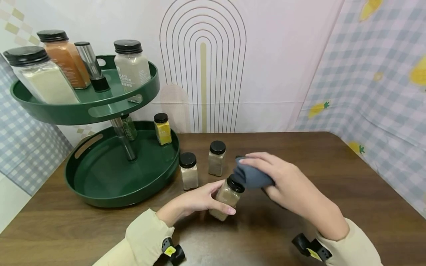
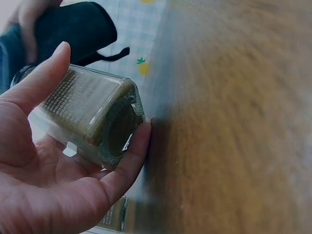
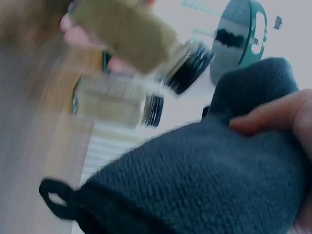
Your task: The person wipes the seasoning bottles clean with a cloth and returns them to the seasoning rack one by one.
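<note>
My left hand grips a square glass spice jar with a black lid, tilted over the table. Pale brown powder fills it; its base faces the left wrist camera, fingers curled beneath and thumb along the side. In my right hand is a bunched blue-grey cloth, right at the jar's lid. A dark hanging loop on the cloth's corner shows in the right wrist view. Behind the held jar stand two more small spice jars, one whitish and one greyish-brown.
A two-tier green tray stands at left, its lower tier holding a yellow spice jar and a green one. Several larger items, including a black pepper jar and a metal cylinder, crowd the upper tier. Patterned curtains back the wooden table.
</note>
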A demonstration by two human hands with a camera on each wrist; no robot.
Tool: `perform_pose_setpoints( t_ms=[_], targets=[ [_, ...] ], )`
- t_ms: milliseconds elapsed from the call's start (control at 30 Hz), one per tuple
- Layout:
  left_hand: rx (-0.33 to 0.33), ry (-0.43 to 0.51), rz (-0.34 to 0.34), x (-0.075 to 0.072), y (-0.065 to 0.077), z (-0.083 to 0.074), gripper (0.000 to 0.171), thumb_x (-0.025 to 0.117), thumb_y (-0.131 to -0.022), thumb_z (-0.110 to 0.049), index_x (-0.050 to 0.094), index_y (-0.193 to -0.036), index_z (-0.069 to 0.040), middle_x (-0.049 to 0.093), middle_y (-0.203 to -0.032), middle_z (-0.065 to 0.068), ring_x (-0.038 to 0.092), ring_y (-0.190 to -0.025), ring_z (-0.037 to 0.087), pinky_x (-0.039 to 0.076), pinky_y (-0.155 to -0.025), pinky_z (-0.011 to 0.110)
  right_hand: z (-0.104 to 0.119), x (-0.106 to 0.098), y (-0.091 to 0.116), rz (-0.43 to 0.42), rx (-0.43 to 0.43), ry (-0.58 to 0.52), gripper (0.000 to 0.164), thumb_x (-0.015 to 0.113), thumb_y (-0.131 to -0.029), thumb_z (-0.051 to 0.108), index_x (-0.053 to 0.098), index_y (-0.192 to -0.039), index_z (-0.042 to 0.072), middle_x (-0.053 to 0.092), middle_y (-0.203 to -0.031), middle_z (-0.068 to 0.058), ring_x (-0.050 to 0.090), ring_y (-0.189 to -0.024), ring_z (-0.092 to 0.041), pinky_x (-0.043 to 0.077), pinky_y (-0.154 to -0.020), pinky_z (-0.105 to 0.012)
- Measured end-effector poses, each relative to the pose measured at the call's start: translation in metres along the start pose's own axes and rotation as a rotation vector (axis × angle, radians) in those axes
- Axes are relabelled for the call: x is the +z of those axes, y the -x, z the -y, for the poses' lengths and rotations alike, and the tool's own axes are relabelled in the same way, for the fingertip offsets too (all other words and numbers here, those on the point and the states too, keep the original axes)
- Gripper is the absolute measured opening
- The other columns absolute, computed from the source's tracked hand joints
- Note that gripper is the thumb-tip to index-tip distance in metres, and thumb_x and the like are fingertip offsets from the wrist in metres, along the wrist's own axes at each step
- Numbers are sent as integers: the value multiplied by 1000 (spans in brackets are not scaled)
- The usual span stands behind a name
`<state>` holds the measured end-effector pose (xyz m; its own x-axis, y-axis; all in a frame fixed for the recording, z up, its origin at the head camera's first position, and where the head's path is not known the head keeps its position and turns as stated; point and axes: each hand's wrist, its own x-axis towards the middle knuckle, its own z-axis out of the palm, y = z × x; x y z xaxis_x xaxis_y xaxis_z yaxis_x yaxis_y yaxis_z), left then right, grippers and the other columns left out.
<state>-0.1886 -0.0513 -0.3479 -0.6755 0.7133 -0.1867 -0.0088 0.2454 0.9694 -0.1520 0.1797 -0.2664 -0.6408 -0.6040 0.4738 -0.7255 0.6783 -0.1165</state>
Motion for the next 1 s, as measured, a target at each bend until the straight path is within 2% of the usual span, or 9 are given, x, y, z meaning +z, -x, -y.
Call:
perform_pose_setpoints(
  t_ms=[67,167,433,567,833,900,1000],
  targets=[
    [-2,6,4,0,0,0,62,73,-81,-18,44,-135,-25,59,-122,-2,51,-111,11,36,-100,32,5,2,0,14,-71,-41,75,53,-60,-14,55,-125,23,55,-127,0,59,-105,-18,49,-74,-33],
    [-2,14,5,0,-2,-1,64,72,-81,-18,43,-136,-26,57,-125,-2,51,-113,12,35,-102,35,8,7,0,39,-93,-62,75,50,-59,-16,57,-123,22,55,-127,0,59,-105,-17,49,-74,-31],
    [-21,18,1,3,-3,-1,62,73,-79,-15,45,-134,-20,62,-116,0,54,-106,11,39,-96,30,4,13,0,72,16,-89,71,49,-62,-16,58,-121,22,55,-123,8,58,-103,-12,49,-77,-32],
    [-21,11,-1,3,-1,-1,60,73,-80,-15,46,-133,-22,61,-117,-2,53,-108,10,38,-96,29,-3,15,1,87,74,-61,67,50,-64,-16,59,-120,22,57,-118,9,60,-97,-10,49,-75,-32],
    [-18,0,-10,4,0,-1,52,73,-80,-15,51,-126,-20,63,-110,-1,54,-103,11,40,-93,28,-14,15,3,248,178,46,58,55,-67,-11,63,-115,19,62,-110,3,62,-88,-17,48,-66,-34],
    [-20,1,-17,4,1,-2,52,73,-80,-15,50,-127,-21,63,-111,-1,54,-104,10,39,-95,29,-15,13,2,241,200,60,56,57,-69,-9,61,-117,19,62,-112,1,62,-87,-18,48,-66,-35],
    [-30,1,-24,3,1,-2,55,73,-80,-16,49,-129,-22,62,-114,-2,53,-106,10,38,-97,30,-15,8,1,152,219,46,58,59,-72,-9,56,-123,20,61,-117,1,63,-90,-19,49,-70,-39]
  ],
)
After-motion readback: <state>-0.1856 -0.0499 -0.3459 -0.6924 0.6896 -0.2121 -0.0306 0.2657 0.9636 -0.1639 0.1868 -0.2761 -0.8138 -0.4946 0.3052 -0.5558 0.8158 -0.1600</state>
